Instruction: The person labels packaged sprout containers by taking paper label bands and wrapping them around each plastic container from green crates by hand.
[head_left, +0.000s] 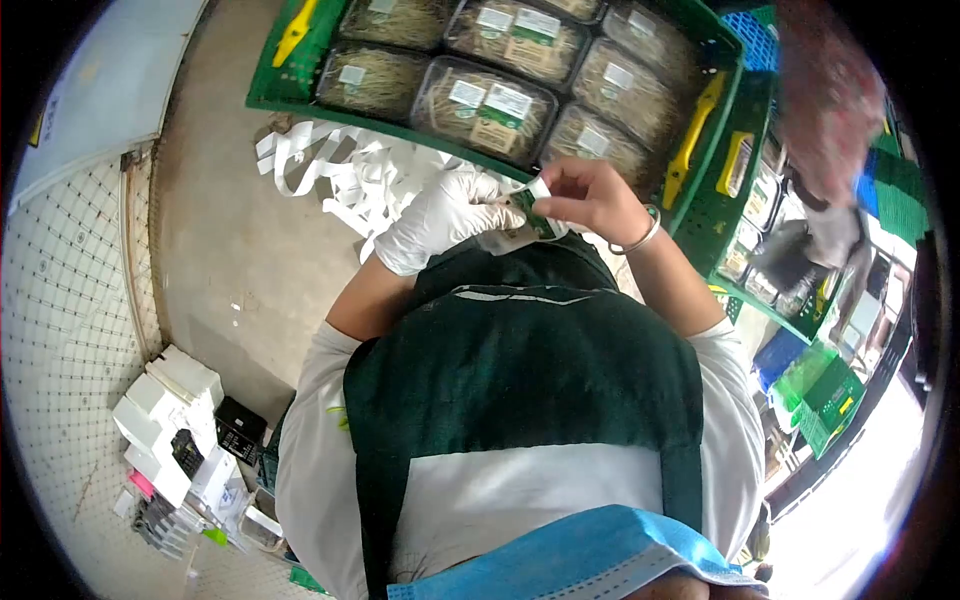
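My left hand, in a white glove, is near twelve o'clock, and its thumb and fingers are closed on the left part of a green and white label strip. My right hand, which is bare, pinches the upper right part of the same strip, between thumb and fingers. The strip is between my two hands, above the dark green apron. Beyond it, at twelve o'clock, the green crate holds clear-covered trays. At eleven o'clock, white ribbons lie in a loose heap on the floor.
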